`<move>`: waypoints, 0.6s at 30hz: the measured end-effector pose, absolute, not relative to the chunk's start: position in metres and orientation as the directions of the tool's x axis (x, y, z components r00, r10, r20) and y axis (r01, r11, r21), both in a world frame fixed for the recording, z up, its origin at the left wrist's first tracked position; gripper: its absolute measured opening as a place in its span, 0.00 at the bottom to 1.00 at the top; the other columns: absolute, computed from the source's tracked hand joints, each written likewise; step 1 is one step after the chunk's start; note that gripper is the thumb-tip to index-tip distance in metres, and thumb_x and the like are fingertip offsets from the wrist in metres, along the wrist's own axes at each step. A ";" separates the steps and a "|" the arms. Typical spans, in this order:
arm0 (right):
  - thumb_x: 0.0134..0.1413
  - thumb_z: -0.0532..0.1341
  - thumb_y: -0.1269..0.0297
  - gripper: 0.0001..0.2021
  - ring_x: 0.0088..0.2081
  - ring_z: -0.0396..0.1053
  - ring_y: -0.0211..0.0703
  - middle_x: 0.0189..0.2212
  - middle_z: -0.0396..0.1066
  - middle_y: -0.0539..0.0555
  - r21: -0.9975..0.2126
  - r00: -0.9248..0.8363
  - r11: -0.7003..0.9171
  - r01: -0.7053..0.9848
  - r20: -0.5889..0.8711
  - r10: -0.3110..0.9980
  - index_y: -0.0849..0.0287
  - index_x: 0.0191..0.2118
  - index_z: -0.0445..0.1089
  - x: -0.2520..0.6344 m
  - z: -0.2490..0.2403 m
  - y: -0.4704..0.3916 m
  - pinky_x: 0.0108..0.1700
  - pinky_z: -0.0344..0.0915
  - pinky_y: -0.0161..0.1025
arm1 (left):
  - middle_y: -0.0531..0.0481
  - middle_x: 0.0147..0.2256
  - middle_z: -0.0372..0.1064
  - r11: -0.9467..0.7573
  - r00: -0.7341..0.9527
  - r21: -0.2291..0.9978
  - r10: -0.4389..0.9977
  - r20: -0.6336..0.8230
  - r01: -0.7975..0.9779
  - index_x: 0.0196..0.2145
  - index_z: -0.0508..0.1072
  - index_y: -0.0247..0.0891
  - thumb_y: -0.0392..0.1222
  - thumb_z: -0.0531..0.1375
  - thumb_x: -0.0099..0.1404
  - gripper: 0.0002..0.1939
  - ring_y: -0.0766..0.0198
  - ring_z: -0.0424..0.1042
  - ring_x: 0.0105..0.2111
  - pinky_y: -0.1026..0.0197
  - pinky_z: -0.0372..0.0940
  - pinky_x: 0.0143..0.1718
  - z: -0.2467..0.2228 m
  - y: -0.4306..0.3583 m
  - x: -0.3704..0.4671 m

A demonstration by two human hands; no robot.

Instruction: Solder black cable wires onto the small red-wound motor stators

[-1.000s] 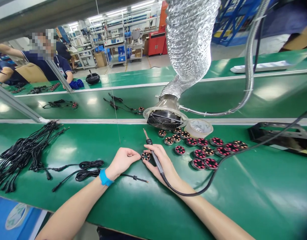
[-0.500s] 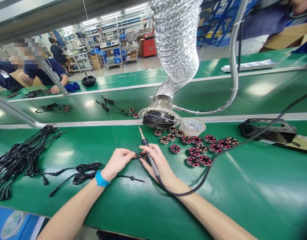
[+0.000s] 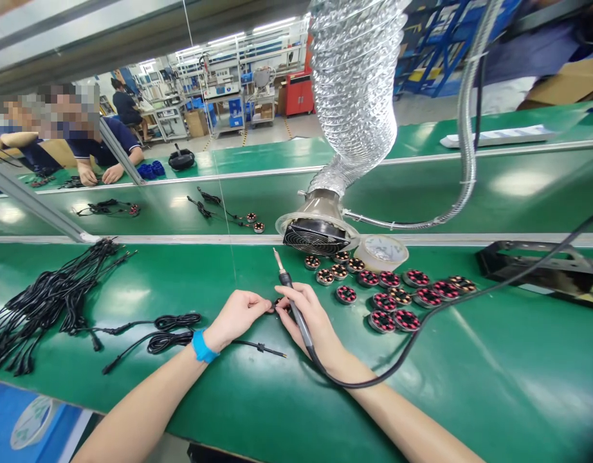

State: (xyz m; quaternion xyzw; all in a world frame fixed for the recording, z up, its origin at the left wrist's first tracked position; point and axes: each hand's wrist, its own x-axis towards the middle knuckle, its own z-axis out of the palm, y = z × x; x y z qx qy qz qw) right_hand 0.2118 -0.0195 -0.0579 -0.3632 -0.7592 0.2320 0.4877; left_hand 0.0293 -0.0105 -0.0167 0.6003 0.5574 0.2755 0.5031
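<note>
A soldering iron (image 3: 300, 316) rests in my right hand (image 3: 320, 331), its tip pointing up and away from me. Fingertips of that same hand also touch a small round coil stator (image 3: 282, 306), partly covered by them. My left hand (image 3: 236, 316) is closed in a pinch at the stator's left edge; what lies between its fingertips is too small to make out. Under the left wrist, a black cable (image 3: 262, 348) with a bare end lies on the green bench. Right of my hands, several stators (image 3: 346, 294) with red or copper-coloured windings lie loose.
Above the stators hangs a fume extractor (image 3: 317, 236) on a silver duct (image 3: 354, 83). A tape roll (image 3: 382, 252) stands beside it. Bundled black cables (image 3: 50, 302) lie at left, a black metal bracket (image 3: 532, 267) at right. The iron's cord (image 3: 402, 350) crosses my right forearm. Co-workers (image 3: 101, 151) sit opposite.
My view has swung slightly left, so the bench appears shifted right. My right fingers cover more of the stator. Both hands keep their hold, and a co-worker's hands across the bench have moved.
</note>
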 end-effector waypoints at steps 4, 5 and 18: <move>0.64 0.54 0.74 0.22 0.40 0.74 0.40 0.47 0.61 0.57 -0.701 -0.267 0.635 0.324 0.577 0.772 0.48 0.60 0.60 0.212 -0.058 -0.019 0.46 0.74 0.42 | 0.52 0.24 0.70 0.117 0.302 0.911 0.920 -0.249 0.395 0.31 0.77 0.33 0.50 0.59 0.62 0.16 0.69 0.62 0.22 0.65 0.55 0.25 -0.019 -0.011 0.028; 0.64 0.54 0.74 0.22 0.41 0.74 0.41 0.47 0.61 0.57 -0.697 -0.271 0.638 0.329 0.577 0.770 0.48 0.60 0.61 0.212 -0.058 -0.019 0.46 0.74 0.43 | 0.53 0.23 0.68 0.138 0.317 0.910 0.908 -0.273 0.391 0.31 0.75 0.34 0.51 0.59 0.63 0.16 0.70 0.61 0.20 0.66 0.55 0.23 -0.019 -0.011 0.028; 0.57 0.54 0.78 0.20 0.46 0.72 0.44 0.44 0.68 0.55 -0.775 -0.160 0.576 0.260 0.554 0.817 0.52 0.52 0.65 0.198 -0.048 -0.030 0.50 0.71 0.41 | 0.48 0.25 0.72 0.270 0.252 0.962 0.930 -0.268 0.025 0.31 0.70 0.32 0.61 0.66 0.57 0.25 0.67 0.72 0.22 0.66 0.66 0.25 -0.021 -0.005 0.036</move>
